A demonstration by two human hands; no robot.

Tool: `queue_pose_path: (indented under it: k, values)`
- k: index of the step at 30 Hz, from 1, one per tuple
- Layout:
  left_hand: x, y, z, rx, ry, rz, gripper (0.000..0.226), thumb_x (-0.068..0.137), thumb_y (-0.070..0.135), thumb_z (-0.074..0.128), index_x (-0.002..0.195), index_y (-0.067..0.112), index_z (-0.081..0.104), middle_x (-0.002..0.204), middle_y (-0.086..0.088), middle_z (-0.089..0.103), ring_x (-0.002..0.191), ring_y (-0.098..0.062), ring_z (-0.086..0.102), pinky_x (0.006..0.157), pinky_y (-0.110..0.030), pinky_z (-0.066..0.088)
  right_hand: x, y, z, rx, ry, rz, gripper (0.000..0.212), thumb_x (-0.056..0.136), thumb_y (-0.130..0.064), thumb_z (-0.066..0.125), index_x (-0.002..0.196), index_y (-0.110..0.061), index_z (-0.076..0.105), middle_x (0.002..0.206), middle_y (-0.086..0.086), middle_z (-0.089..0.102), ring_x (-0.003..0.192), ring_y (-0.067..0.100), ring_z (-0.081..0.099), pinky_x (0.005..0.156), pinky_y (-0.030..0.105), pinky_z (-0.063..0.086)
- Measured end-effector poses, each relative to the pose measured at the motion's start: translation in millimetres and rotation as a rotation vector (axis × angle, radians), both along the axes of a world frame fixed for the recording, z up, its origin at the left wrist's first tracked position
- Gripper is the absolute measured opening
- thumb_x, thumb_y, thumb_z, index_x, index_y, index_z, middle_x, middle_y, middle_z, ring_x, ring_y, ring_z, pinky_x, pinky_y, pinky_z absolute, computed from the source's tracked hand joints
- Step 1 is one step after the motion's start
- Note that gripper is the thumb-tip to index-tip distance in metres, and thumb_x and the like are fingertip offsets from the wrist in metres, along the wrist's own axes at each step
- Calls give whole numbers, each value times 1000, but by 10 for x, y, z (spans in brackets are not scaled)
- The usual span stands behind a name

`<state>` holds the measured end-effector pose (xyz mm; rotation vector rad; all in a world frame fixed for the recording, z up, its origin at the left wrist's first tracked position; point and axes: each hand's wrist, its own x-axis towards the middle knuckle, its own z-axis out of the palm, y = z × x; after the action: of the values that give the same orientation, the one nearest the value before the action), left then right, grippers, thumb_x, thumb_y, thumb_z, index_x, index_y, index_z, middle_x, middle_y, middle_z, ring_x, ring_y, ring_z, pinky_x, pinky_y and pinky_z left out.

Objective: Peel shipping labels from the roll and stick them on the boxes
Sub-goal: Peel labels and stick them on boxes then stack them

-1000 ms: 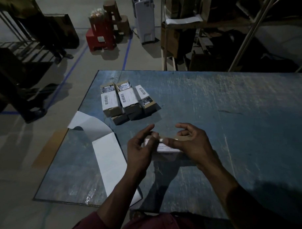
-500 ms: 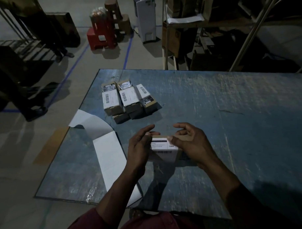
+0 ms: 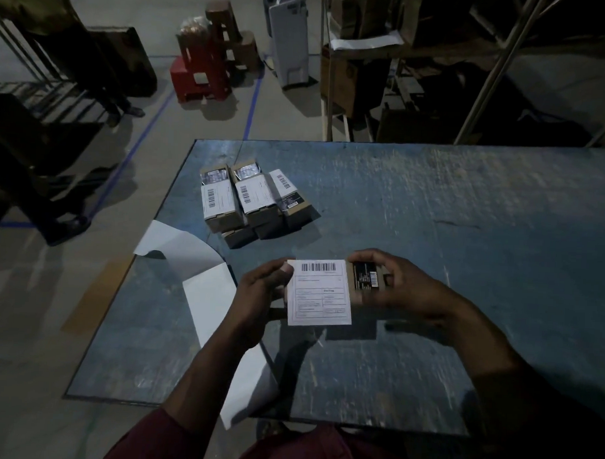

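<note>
Filling the lower and right frame, the blue counter [image 3: 465,235] shows a scuffed, scratched top; grey concrete floor with blue tape lines lies beyond its left and far edges. Dim room. Upper right: dark shelving [image 3: 386,60] loaded with cartons. Upper centre: a grey upright unit [image 3: 287,36] and red stools [image 3: 200,71] stacked with brown pieces. Upper left: the legs of a standing person [image 3: 103,85] beside dark racks.

A long white strip of label backing [image 3: 209,294] curls across the counter's left edge and hangs off its near edge, passing under the left forearm.

Left of centre on the counter sit the labelled boxes [image 3: 250,203], a cluster, barcoded labels facing up, touching one another.

Centre frame: both hands lifted above the counter with one small brown box [image 3: 368,283] between them. Left hand [image 3: 261,296] pinches the box's left end, thumb on the label's top corner. Right hand [image 3: 405,291] has fingers curled round the right end.

Change from half a second ago: then the box was tipped on edge, only a narrow strip of label visible; now its broad face is turned up to the camera and the whole white shipping label [image 3: 321,291] reads out, barcode at top, bottom edge overhanging the box.
</note>
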<state>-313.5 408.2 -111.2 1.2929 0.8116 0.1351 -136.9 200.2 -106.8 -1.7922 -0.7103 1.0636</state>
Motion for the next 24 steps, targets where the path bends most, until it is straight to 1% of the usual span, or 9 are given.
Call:
queue_pose_path:
  k: [3,6,9,12,16,18,20,22,24]
  values:
    - [3,-8,-66,-74,98,21,29,108,29,52,112,17,78,105,-13,79,90,-30,75,73,-38,59,26,-35,-200,-72,-324,137,92,60,-18,100,135,-47,54,139,-14,54,125,1,55,107,21,46]
    - [18,-19,-134,-120,182,16,29,106,31,56,109,13,79,95,-17,79,86,-34,74,86,-46,57,5,-23,-361,-36,-451,148,85,63,-16,96,134,-42,57,138,-8,55,127,7,55,109,13,39]
    - [5,-18,-146,-116,244,-30,35,108,37,53,113,11,75,84,-14,79,69,-29,72,66,-37,60,31,-87,-475,-32,-457,156,76,66,-35,91,136,-38,62,141,-7,58,132,6,54,115,23,41]
    - [-38,-6,-156,113,356,-180,61,104,67,39,105,18,74,90,-10,76,63,-24,69,54,-26,53,103,-149,-516,-88,-371,185,68,76,-34,90,138,-38,63,143,-13,59,131,4,56,113,29,46]
    - [-33,-42,-160,368,401,-297,95,83,92,21,99,13,72,96,-11,67,78,-20,63,72,-31,45,169,-141,-482,-210,-345,274,56,84,-44,81,135,-45,58,133,-17,63,118,3,61,97,22,47]
    - [-29,-34,-207,469,375,-363,86,81,90,16,72,17,60,76,-6,62,66,-17,58,67,-32,39,186,-138,-507,-251,-345,303,52,90,-40,79,138,-42,57,129,-18,64,114,2,61,93,19,46]
    - [-47,-16,-279,539,366,-435,73,85,83,19,53,19,35,54,1,44,56,-28,50,60,-33,33,188,-150,-537,-288,-346,333,48,90,-40,76,135,-43,59,121,-21,66,106,-2,63,89,19,47]
    - [-83,27,-436,606,402,-588,78,91,85,29,58,16,39,66,-2,48,85,-40,53,72,-35,37,192,-148,-548,-301,-307,323,47,85,-42,74,130,-42,64,118,-18,70,102,1,66,88,23,49]
    - [-98,34,-545,702,447,-761,60,75,95,53,74,35,53,95,-3,52,112,-32,44,91,-37,37,234,-127,-546,-314,-263,319,44,90,-31,74,133,-33,67,120,-9,72,106,11,68,88,25,50]
